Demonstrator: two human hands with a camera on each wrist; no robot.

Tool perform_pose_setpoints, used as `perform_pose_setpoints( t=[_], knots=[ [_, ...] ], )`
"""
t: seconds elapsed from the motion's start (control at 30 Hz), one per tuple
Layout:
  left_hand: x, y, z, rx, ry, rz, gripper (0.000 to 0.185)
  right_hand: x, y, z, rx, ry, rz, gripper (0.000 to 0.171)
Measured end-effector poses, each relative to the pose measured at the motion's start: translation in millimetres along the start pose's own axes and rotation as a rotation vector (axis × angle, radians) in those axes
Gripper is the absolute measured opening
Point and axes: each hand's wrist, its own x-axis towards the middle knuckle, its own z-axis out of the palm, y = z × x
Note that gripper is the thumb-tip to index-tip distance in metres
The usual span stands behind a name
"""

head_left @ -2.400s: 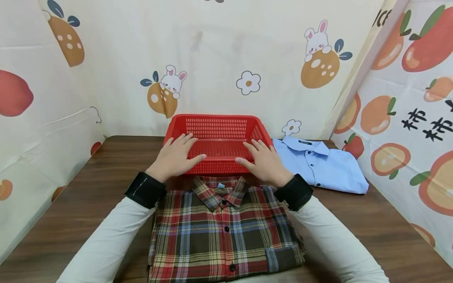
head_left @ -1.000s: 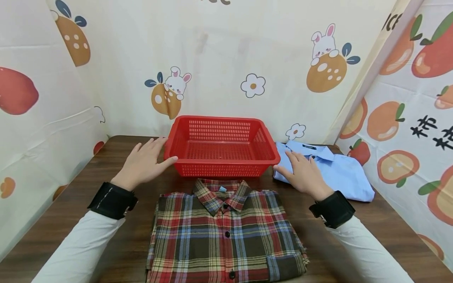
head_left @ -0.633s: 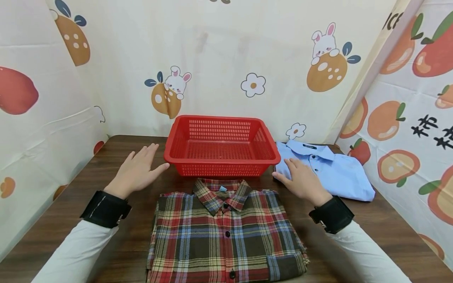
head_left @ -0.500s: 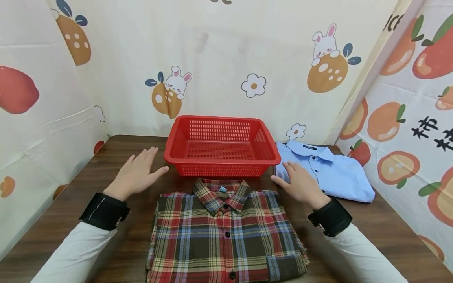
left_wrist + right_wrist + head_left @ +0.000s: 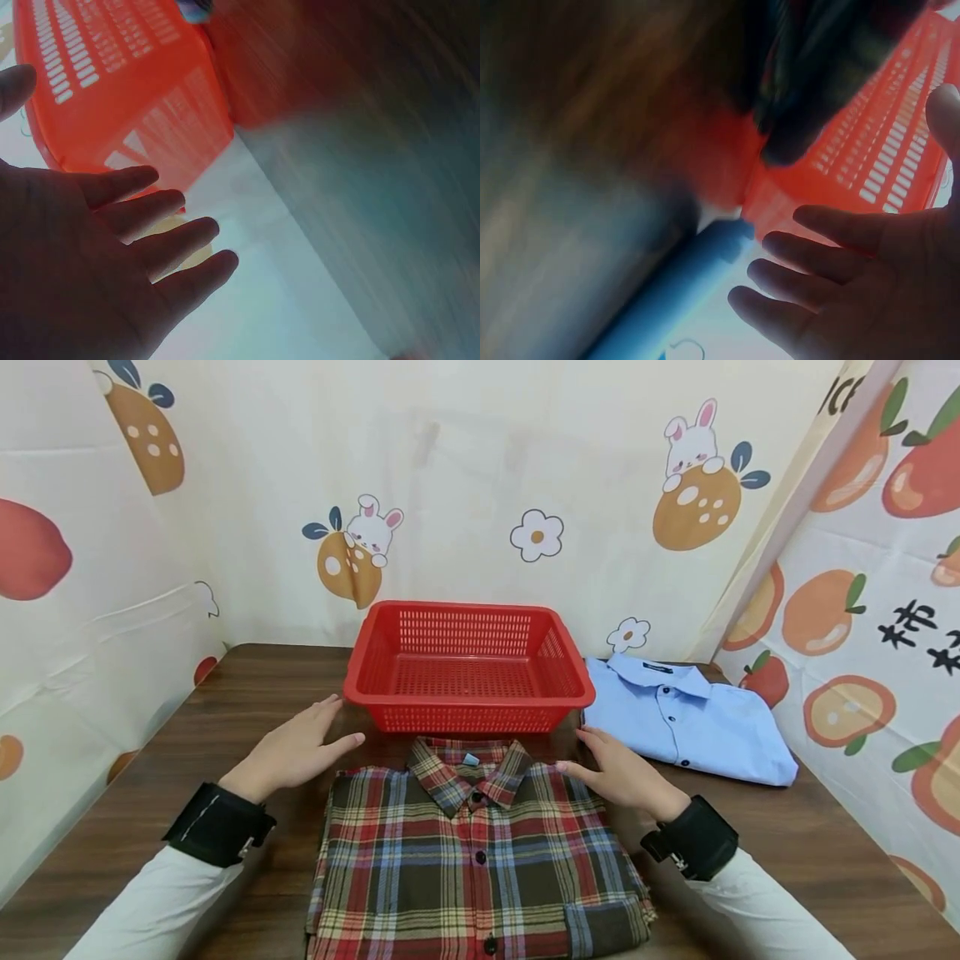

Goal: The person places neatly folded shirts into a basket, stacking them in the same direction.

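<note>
While the plaid shirt (image 5: 476, 852) lies folded on the surface (image 5: 150, 793) just before the red basket (image 5: 468, 667), we see left hand (image 5: 292, 750) and right hand (image 5: 618, 772) flanking its collar, fingers relaxed, gripping nothing.

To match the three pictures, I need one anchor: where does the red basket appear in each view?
Head: red basket at centre, behind the plaid shirt.
Left wrist: upper left, above the left hand.
Right wrist: upper right, above the right hand.
Shared landmark: the basket's slotted wall.
</note>
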Motion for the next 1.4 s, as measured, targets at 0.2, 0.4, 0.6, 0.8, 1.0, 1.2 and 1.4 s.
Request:
perform_pose_setpoints(
  t=[0.2,0.4,0.6,0.8,1.0,1.2,1.4],
  knots=[
    [-2.2,6.6,1.9,-0.063,-0.061,0.004,0.082,1.3,-5.7,0.2,0.061,-0.056,-0.038,0.079],
    [-2.5,12.1,7.3,-0.105,-0.093,0.021,0.078,2.9,-6.3,2.6,0.103,-0.093,-0.078,0.072],
    [-1.8,15.2,13.8,-0.255,-0.168,0.088,0.072,2.6,-4.1,3.6,0.114,-0.098,-0.112,0.069],
    [1.7,16.7,19.5,-0.288,-0.221,0.114,0.069,6.0,0.2,4.5,0.113,-0.068,-0.132,0.057],
    [5.9,16.1,23.7,-0.342,-0.243,0.105,0.064,12.5,5.9,5.9,0.155,-0.093,-0.128,0.042],
    [9.5,19.5,25.2,-0.392,-0.282,0.089,0.059,19.9,7.2,5.9,0.168,-0.121,-0.165,0.031],
    [10.8,22.4,28.2,-0.399,-0.335,0.081,0.057,26.1,7.2,10.1,0.198,-0.183,-0.189,0.027]
  ],
)
